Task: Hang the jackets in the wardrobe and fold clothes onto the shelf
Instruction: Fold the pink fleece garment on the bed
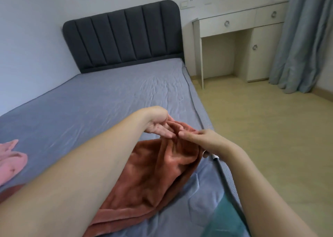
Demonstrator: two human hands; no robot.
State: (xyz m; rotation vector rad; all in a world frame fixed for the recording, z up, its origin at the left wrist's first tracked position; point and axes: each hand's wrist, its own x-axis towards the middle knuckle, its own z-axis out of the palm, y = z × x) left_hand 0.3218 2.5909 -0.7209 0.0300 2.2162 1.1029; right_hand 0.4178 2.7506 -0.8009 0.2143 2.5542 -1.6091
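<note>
A rust-red fleece garment [153, 173] lies bunched on the near right part of the bed, its top edge lifted. My left hand [158, 127] is turned palm up, with the fabric's upper edge caught between thumb and straight fingers. My right hand [200, 139] reaches in from the right and pinches the same edge, fingers on top and thumb below. The fingertips of both hands nearly meet. A small white tag [215, 157] shows just under my right wrist. A pink garment [10, 161] lies crumpled at the bed's left edge.
The bed [108, 96] has a grey-blue sheet and a dark padded headboard [124, 35] against the wall. A white desk with drawers [241, 38] stands at the far right, beside a blue-grey curtain [302, 44]. Light wood floor [270, 137] runs along the bed's right side.
</note>
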